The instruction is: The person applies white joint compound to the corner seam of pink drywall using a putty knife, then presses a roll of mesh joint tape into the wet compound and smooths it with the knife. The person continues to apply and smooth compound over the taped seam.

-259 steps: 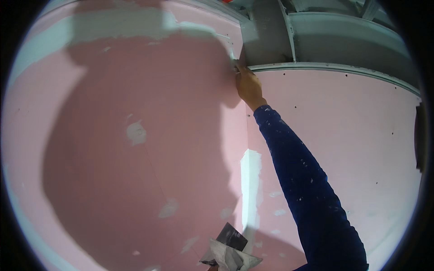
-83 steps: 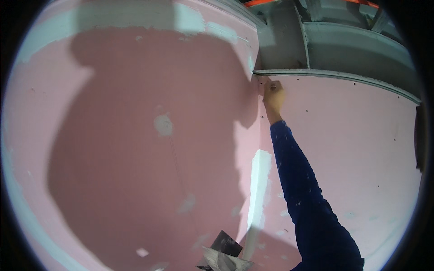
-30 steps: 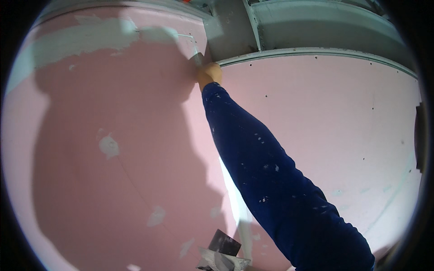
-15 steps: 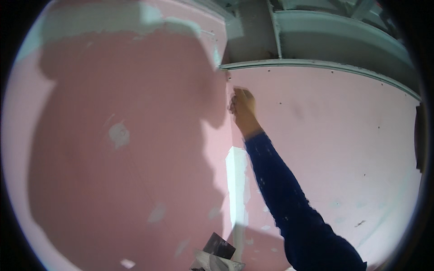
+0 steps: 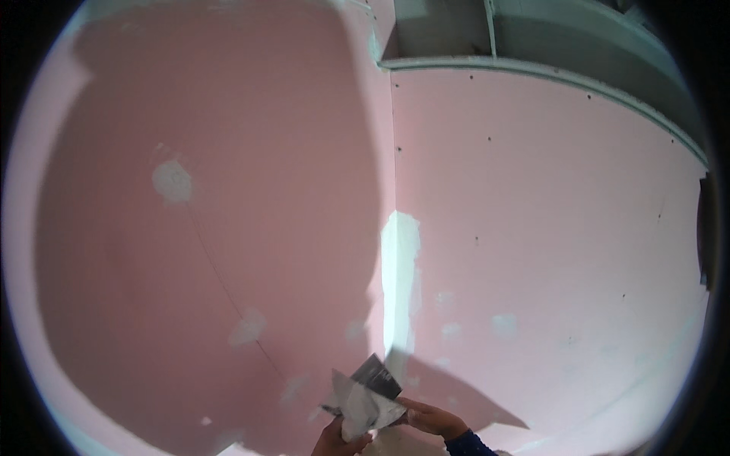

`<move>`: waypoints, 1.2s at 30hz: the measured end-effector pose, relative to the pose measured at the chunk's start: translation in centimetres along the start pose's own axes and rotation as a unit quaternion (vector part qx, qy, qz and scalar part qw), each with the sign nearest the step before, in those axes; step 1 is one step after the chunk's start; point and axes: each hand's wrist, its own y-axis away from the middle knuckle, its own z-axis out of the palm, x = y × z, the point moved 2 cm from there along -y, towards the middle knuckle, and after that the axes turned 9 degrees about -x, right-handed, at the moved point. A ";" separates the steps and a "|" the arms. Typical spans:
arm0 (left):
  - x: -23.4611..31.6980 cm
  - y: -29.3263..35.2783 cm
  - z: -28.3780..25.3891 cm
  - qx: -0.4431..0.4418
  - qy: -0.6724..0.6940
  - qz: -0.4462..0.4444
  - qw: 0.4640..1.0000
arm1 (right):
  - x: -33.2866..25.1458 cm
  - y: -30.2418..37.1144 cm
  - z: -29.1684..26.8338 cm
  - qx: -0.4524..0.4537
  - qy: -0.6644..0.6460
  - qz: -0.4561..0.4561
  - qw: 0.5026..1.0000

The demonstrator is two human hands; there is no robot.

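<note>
1. Two pink plasterboard walls (image 5: 228,190) meet at an inside corner, where a white strip of joint compound (image 5: 398,273) runs down the seam; pale filler patches (image 5: 172,181) dot both boards.
2. Grey metal framing (image 5: 547,45) shows above the right-hand board.
3. At the bottom edge, the left hand (image 5: 338,441) has its fingers clenched under a compound-smeared hawk (image 5: 363,399), tilted just below the corner.
4. The right hand (image 5: 430,418) touches the hawk's right edge; its grip cannot be made out.
</note>
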 end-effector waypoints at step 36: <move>9.2 -0.4 -5.5 -0.220 -0.154 -0.079 0.960 | -24.0 3.8 10.1 -0.109 0.823 -0.075 0.553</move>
